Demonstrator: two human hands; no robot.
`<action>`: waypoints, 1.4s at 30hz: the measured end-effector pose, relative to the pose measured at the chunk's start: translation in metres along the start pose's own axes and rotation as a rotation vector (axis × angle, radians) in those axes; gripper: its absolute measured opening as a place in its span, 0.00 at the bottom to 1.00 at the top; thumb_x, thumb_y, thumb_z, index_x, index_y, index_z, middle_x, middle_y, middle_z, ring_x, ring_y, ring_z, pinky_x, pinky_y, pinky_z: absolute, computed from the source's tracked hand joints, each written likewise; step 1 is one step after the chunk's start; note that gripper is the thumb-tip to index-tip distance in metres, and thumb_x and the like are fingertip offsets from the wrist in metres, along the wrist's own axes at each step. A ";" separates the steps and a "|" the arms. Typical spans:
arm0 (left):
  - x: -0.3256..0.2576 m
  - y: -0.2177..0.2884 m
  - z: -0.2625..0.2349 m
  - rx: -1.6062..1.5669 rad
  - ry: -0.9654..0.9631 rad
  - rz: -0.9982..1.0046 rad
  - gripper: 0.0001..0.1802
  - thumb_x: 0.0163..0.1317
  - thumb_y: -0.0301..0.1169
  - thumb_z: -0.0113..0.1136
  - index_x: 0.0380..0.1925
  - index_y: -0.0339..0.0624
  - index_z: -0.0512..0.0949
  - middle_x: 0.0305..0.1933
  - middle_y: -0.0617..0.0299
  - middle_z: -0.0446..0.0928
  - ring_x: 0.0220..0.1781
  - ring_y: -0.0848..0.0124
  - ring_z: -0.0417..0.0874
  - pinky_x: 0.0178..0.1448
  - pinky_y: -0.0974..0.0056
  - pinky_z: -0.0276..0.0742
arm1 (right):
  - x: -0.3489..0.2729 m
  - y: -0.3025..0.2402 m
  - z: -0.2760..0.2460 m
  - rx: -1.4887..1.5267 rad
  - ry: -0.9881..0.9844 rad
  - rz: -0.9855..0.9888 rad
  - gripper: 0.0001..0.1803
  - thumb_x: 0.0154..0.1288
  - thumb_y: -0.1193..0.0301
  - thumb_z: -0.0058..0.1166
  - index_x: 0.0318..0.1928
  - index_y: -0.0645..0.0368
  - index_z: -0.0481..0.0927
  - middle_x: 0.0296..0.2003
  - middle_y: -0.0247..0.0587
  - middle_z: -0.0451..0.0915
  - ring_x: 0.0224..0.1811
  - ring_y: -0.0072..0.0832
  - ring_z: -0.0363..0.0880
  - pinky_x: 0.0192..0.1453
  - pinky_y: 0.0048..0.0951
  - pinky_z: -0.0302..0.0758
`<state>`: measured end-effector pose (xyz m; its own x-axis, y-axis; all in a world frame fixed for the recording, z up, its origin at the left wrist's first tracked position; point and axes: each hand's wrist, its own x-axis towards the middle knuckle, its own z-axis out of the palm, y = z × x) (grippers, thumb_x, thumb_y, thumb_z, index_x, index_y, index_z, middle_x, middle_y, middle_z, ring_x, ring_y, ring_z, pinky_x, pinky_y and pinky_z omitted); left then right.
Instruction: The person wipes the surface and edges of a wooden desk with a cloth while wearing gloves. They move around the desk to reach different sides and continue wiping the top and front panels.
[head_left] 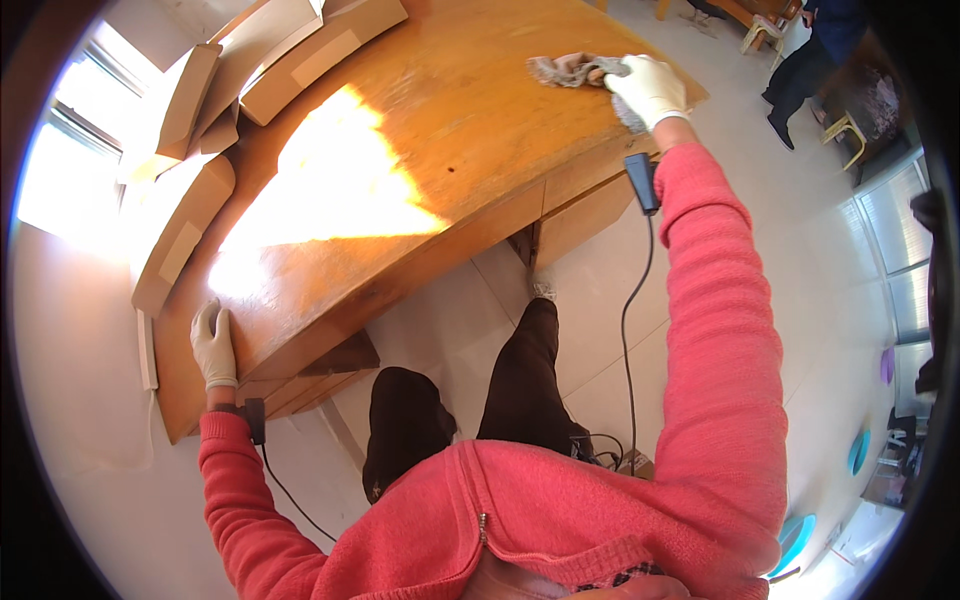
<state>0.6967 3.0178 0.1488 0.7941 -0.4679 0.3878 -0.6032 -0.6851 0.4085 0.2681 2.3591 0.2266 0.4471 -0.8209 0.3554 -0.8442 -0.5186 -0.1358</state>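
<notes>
gloved fingers [628, 72] of the right hand [648, 90] clenched on a crumpled grey cloth [572, 70], pressed down on the far right corner of the wooden desk [440, 130]. cloth bunched mostly to the left of the hand, a fold trailing under the palm toward the desk edge. small black device [641, 180] strapped at the wrist of the red sleeve [715, 330], cable hanging from it toward the floor.

fingers of the left hand [212, 343] released and laid flat, resting on the near left corner of the desk, gripping nothing. white glove here too, another black device [254, 418] at that wrist.

bright patch of sunlight across the middle of the desktop. along the far left edge, several cardboard boxes [290, 55], some flattened or with flaps up; contents not visible, possibly empty, hard to tell in the glare. shut drawers [585, 205] under the right end of the desk, insides unseen.

dark trousers [520, 390] below, over pale floor tiles [590, 290]. another person [815, 60] in dark clothes standing far off at upper right.
</notes>
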 end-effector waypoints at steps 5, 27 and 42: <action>-0.001 0.005 -0.001 0.035 -0.001 0.002 0.17 0.73 0.34 0.65 0.55 0.35 0.86 0.63 0.50 0.84 0.67 0.55 0.82 0.75 0.55 0.73 | 0.047 0.080 0.015 0.056 -0.100 0.215 0.27 0.64 0.45 0.60 0.60 0.38 0.88 0.57 0.42 0.89 0.61 0.47 0.87 0.65 0.46 0.81; 0.001 0.000 0.000 0.084 0.005 0.038 0.19 0.73 0.38 0.64 0.55 0.36 0.86 0.60 0.47 0.85 0.65 0.52 0.83 0.73 0.52 0.74 | -0.119 -0.006 0.005 0.950 0.397 0.072 0.20 0.63 0.64 0.68 0.52 0.62 0.90 0.46 0.42 0.91 0.48 0.34 0.90 0.57 0.37 0.83; 0.003 -0.009 0.002 0.092 -0.044 0.011 0.18 0.76 0.33 0.62 0.59 0.34 0.84 0.64 0.48 0.83 0.68 0.53 0.81 0.75 0.53 0.73 | -0.028 0.120 0.108 1.375 0.538 0.946 0.36 0.71 0.51 0.59 0.56 0.79 0.84 0.52 0.55 0.88 0.51 0.41 0.86 0.58 0.41 0.81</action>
<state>0.7052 3.0215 0.1449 0.7910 -0.4986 0.3546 -0.6044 -0.7270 0.3259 0.1868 2.2937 0.1004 -0.3855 -0.9172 -0.1005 0.2354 0.0075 -0.9719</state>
